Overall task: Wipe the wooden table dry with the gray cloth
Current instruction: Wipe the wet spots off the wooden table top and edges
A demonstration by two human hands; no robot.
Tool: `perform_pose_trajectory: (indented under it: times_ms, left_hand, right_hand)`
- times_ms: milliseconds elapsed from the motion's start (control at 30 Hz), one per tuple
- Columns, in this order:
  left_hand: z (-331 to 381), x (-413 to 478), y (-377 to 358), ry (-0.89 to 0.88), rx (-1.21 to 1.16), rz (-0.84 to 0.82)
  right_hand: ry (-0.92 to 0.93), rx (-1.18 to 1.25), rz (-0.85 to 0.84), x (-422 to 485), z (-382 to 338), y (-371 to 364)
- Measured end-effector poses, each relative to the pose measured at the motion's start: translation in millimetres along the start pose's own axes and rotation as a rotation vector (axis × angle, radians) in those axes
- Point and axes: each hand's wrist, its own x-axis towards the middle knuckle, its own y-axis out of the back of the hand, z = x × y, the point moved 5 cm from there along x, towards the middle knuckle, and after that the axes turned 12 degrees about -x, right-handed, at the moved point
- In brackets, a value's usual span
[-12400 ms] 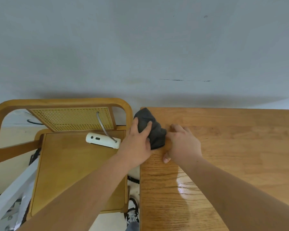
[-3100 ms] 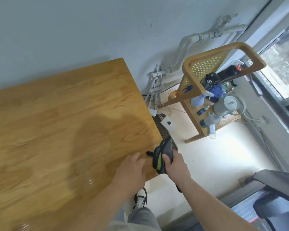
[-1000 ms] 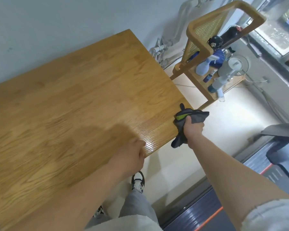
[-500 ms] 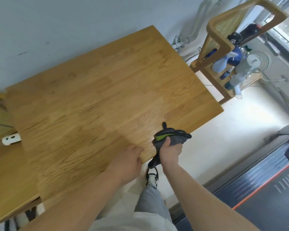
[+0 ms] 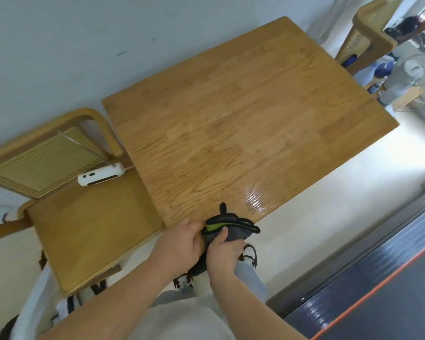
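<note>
Gray cloth (image 5: 238, 230): soft, light, wads easily. Judged best held bunched from above, palm pressing it flat. Dark gray with a lime-green strip and a black tab poking up.

It overhangs the near edge of the worktop (image 5: 231, 119), by the near-left corner.

Right hand (image 5: 225, 256) grips it. Left hand (image 5: 179, 241) is just beside it, fingers curled; cannot tell if it holds anything.

Wet sheen (image 5: 255, 197) along the near edge.

gray cloth (image 5: 233, 230) partly hidden behind right hand (image 5: 222, 256), far chair (image 5: 368, 25) cut off, its clutter (image 5: 398, 79) blurred

The bunched gray cloth (image 5: 228, 229), green-edged, overhangs the near edge of the bare, glossy wooden table (image 5: 243, 123)
</note>
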Motion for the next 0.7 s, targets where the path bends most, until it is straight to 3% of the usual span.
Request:
perform_pose_trajectory:
  times_ms: [167, 400, 700]
  left_hand:
    - [-23, -24, 4, 0.027, -0.044, 0.018]
    - [-29, -43, 1, -0.003, -0.097, -0.004]
    - [-84, -75, 20, 0.136, -0.127, 0.059]
  right_hand:
    - [-0.041, 0.035, -0.096, -1, 17, -11]
    - [0.003, 0.155, 0.085, 50, -15, 46]
    - [-0.106, 0.081, 0.024, -52, 32, -53]
